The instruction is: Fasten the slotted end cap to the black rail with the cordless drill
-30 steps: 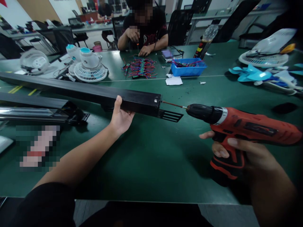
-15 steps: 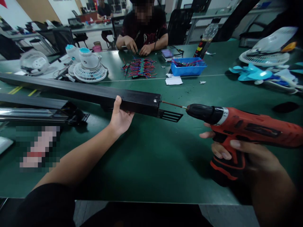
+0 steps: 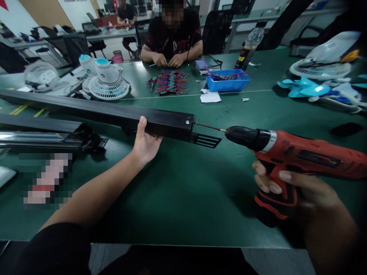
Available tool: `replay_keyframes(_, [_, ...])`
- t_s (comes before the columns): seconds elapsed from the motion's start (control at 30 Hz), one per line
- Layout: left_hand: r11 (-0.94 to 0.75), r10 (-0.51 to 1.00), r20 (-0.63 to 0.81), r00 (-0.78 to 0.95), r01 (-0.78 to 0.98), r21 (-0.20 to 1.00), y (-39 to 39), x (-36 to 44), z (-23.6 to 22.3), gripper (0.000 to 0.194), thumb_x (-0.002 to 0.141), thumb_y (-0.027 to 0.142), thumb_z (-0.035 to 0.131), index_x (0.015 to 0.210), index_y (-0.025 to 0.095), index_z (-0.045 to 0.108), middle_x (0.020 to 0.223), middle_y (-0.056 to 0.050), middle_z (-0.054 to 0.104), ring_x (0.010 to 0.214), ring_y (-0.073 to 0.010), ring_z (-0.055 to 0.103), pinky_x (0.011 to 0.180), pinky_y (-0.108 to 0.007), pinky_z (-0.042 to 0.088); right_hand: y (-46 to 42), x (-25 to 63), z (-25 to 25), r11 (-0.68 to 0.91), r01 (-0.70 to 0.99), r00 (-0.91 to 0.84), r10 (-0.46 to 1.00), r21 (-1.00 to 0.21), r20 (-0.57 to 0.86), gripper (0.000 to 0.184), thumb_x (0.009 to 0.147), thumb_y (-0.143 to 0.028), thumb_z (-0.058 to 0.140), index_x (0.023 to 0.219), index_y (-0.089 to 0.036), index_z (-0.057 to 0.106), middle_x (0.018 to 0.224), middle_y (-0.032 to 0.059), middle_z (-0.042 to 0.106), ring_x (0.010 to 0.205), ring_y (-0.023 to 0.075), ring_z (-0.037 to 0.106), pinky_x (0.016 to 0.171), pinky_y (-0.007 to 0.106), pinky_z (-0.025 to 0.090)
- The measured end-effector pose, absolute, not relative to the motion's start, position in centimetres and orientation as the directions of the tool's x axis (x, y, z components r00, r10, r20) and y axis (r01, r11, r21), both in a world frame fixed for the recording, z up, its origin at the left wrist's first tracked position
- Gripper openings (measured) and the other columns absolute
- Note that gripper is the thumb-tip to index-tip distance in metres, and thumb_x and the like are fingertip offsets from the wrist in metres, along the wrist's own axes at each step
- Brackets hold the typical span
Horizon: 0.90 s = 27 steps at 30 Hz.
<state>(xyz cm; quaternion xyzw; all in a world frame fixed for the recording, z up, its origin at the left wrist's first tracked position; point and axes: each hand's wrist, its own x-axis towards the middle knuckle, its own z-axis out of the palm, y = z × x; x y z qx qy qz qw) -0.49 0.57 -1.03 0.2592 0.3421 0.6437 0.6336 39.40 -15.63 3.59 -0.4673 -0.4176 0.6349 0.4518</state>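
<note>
A long black rectangular column (image 3: 114,114) reaches from the left edge to the middle of the view. My left hand (image 3: 147,147) grips it near its right end, thumb on the front side and the other fingers hidden beneath. A slotted black bracket (image 3: 208,140) juts out below that end. My right hand (image 3: 275,183) is wrapped around the handle of a red and black cordless drill (image 3: 306,151), index finger curled at the trigger. The drill's long thin bit (image 3: 210,126) points left, its tip at the end face of the column. Whether a screw sits there is too small to tell.
More black columns (image 3: 40,124) lie at the left, near white fan parts (image 3: 109,84). Across the green table (image 3: 183,198), a person (image 3: 173,38) handles small parts behind wired circuit boards (image 3: 172,82). A blue bin (image 3: 228,81), a bottle (image 3: 249,47) and turquoise fan blades (image 3: 306,88) stand farther right.
My right index finger has curled in from stretched out to the drill's trigger. The column, my left hand and the drill stay almost in place. The person opposite has brought both hands closer together.
</note>
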Motion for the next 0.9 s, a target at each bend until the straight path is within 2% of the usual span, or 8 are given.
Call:
replay_keyframes(0.13, [0.039,0.992,-0.105,-0.067,-0.637,0.77,0.63,-0.49,-1.07,0.058,0.103,0.075,0.097,0.139,0.03,0.088,0.152,-0.009,0.095,0.176,-0.0381,0.071,0.143,-0.045,0.063,-15.59,39.51,3.51,-0.235,-0.169,-0.147,0.966,-0.957,-0.212,0.04,0.087,-0.059,0.114,0.099,-0.026,0.095,0.061,0.0001,0.06,0.055,0.0207,0.051,0.04,0.032,0.046])
replay_keyframes(0.33, [0.057,0.993,-0.11,-0.045,-0.637,0.769,0.68,-0.69,-1.19,0.061,0.102,0.081,0.096,0.141,0.035,0.088,0.156,-0.006,0.095,0.178,-0.0364,0.071,0.144,-0.045,0.063,-15.75,39.65,3.2,-0.257,-0.176,-0.121,0.964,-0.95,-0.239,0.042,0.089,-0.061,0.112,0.098,-0.026,0.092,0.066,0.0009,0.063,0.059,0.0206,0.058,0.052,0.033,0.057])
replay_keyframes(0.5, [0.059,0.992,-0.113,-0.046,-0.628,0.776,0.78,-0.83,-1.37,0.066,0.097,0.081,0.099,0.144,0.036,0.087,0.154,-0.005,0.095,0.177,-0.035,0.071,0.144,-0.044,0.062,-15.84,39.31,3.33,-0.261,-0.145,-0.107,0.963,-0.954,-0.247,0.047,0.085,-0.067,0.112,0.096,-0.027,0.091,0.062,0.001,0.062,0.058,0.0229,0.057,0.047,0.035,0.053])
replay_keyframes(0.7, [0.067,0.994,-0.109,-0.027,-0.642,0.764,0.93,-1.0,-1.58,0.065,0.101,0.081,0.097,0.145,0.034,0.087,0.152,-0.005,0.096,0.175,-0.034,0.074,0.144,-0.043,0.063,-15.92,39.43,2.97,-0.24,-0.132,-0.064,0.97,-0.962,-0.233,0.048,0.085,-0.067,0.112,0.101,-0.028,0.089,0.07,0.001,0.066,0.058,0.0221,0.06,0.053,0.037,0.058])
replay_keyframes(0.9, [0.062,0.993,-0.112,-0.034,-0.654,0.754,0.81,-0.86,-1.43,0.059,0.105,0.078,0.094,0.143,0.033,0.089,0.157,-0.007,0.096,0.177,-0.0358,0.073,0.144,-0.044,0.063,-15.72,39.62,2.75,-0.242,-0.145,-0.076,0.97,-0.959,-0.233,0.048,0.086,-0.066,0.112,0.103,-0.027,0.088,0.074,0.0015,0.066,0.059,0.0208,0.059,0.051,0.035,0.055])
